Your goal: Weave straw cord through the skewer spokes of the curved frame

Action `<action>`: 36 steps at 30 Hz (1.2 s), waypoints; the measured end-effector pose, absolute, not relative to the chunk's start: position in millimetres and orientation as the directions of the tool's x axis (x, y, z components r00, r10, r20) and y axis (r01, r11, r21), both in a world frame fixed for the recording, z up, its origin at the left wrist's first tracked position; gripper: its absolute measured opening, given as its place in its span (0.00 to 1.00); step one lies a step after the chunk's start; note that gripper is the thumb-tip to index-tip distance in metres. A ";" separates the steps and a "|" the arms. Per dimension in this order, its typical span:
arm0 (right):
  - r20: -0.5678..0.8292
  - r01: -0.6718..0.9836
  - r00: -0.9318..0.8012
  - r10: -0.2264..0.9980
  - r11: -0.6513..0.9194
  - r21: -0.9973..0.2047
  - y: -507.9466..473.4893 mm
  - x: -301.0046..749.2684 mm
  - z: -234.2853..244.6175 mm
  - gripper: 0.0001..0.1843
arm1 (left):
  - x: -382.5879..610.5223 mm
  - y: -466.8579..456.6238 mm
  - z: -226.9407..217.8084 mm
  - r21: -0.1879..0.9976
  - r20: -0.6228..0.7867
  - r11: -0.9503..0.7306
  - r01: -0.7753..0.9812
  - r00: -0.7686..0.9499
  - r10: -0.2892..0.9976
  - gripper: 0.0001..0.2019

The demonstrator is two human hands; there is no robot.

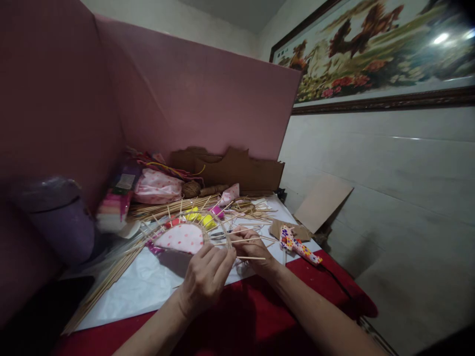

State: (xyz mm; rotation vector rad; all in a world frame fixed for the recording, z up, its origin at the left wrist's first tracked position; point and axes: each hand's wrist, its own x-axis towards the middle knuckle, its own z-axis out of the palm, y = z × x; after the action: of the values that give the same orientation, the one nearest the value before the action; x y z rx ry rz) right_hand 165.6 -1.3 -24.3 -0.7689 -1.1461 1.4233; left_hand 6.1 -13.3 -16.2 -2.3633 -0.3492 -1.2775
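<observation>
- Red cloth point(230, 321) lies nearest, below and between the forearms.
- The left hand point(210, 269) is closed on the near right end of a half-round frame point(206, 235), thumb and fingers together at its rim. The frame sits just ahead and to the left of this grip, with thin sticks fanning out from it.
- The right hand point(256, 247) is just beside the left, fingers bent among the stick ends point(254, 258); it partly hides its own fingertips, so I cannot tell whether it pinches a stick or only steadies one.
- With the frame held at one end, pressure from the right hand could twist the rim or work a stick loose. A hard squeeze might snap the thin wood.
- Left of the left grip, a dotted panel point(180, 238) fills the frame's middle; it could crease if the rim bends.
- Just beyond the fingers lie yellow pieces point(208, 221), close enough to the sticks that a turn of the frame could snag them.
- Right of the right hand, a patterned glue gun point(297, 244) rests against a cardboard scrap point(287, 230). Its cord trails towards the table edge, so a sleeve or forearm catching it could drag the gun off.
- Farther out, beyond both hands, are a bundle of sticks point(170, 208) and a twine ball point(191, 189).
</observation>
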 end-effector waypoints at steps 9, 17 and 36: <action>0.082 -0.418 -0.197 0.977 -0.008 -0.908 -3.8 161.8 -15.8 0.13 | 7.8 -11.5 -21.1 -0.237 0.798 -0.888 0.395 0.600 0.054 0.14; 0.075 -0.475 -0.170 0.983 -0.015 -0.880 2.9 165.2 -24.5 0.12 | -1.3 -43.8 -2.9 0.143 0.859 -0.866 0.480 0.374 0.350 0.12; 0.067 -0.454 -0.266 0.962 -0.063 -0.889 -4.6 164.7 -19.7 0.15 | 38.9 -22.6 -3.6 0.551 -0.341 0.315 -0.773 0.136 0.930 0.02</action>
State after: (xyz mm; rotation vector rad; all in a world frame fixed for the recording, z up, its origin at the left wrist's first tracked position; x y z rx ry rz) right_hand 164.7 -4.6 -19.7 -0.7001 -1.0335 1.5938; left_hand 38.9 -22.6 -3.6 -0.8781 -2.3278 -4.1275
